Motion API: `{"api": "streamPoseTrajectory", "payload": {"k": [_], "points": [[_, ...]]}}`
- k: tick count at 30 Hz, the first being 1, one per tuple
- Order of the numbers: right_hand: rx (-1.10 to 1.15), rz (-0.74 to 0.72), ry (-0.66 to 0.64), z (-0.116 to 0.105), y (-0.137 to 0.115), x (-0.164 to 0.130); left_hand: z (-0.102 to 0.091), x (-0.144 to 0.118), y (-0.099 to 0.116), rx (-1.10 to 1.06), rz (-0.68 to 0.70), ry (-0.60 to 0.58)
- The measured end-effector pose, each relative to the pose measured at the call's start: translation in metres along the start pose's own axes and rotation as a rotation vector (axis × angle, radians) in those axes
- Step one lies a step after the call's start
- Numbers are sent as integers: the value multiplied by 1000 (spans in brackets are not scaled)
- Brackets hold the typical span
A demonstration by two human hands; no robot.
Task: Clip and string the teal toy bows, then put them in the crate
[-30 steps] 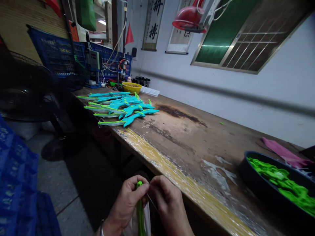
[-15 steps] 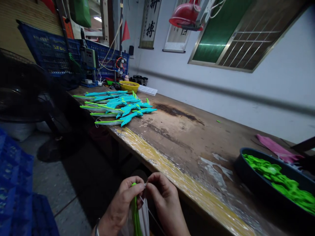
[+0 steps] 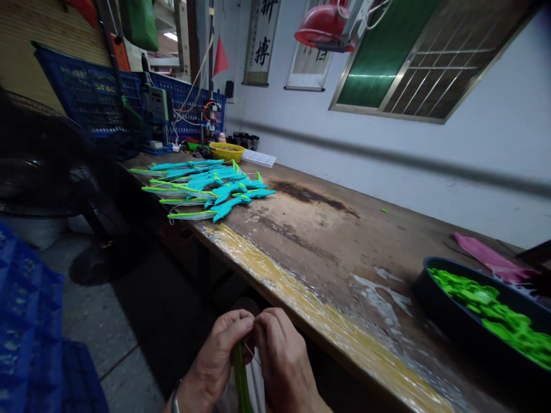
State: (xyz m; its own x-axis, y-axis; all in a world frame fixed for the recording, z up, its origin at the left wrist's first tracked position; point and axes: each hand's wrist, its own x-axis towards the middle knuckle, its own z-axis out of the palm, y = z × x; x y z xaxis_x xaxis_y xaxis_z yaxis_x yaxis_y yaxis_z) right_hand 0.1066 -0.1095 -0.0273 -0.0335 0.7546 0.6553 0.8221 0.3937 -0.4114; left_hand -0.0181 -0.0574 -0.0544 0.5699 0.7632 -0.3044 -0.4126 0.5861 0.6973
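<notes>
Low in the view, in front of the bench edge, my left hand (image 3: 217, 358) grips a thin green plastic strip (image 3: 240, 381) that runs down out of the frame. Close beside it, my right hand (image 3: 282, 358) pinches a fine pale string (image 3: 248, 350) at the strip's top end. The fingertips of both hands meet there. A pile of teal and green toy bows (image 3: 206, 186) lies on the far left part of the wooden bench (image 3: 327, 252).
A dark tray (image 3: 434, 310) of bright green plastic parts sits at the right, a pink cloth (image 3: 486, 258) behind it. A yellow bowl (image 3: 227, 151), wired equipment and blue crates (image 3: 90, 97) stand at the far end. A fan (image 3: 38, 166) stands on the floor at left.
My hands have drawn closer together, and the green strip's tip is now covered by my fingers. The view has shifted slightly.
</notes>
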Motion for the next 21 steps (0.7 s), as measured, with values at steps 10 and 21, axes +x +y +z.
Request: {"api": "streamPoseTrajectory", "payload": {"k": [10,21], "points": [[459,538,-147,-3,4,-4,2,0,7,69,-63,78],[316,241,-111,-18,1,3,7,-1,7,57,-38,12]]}}
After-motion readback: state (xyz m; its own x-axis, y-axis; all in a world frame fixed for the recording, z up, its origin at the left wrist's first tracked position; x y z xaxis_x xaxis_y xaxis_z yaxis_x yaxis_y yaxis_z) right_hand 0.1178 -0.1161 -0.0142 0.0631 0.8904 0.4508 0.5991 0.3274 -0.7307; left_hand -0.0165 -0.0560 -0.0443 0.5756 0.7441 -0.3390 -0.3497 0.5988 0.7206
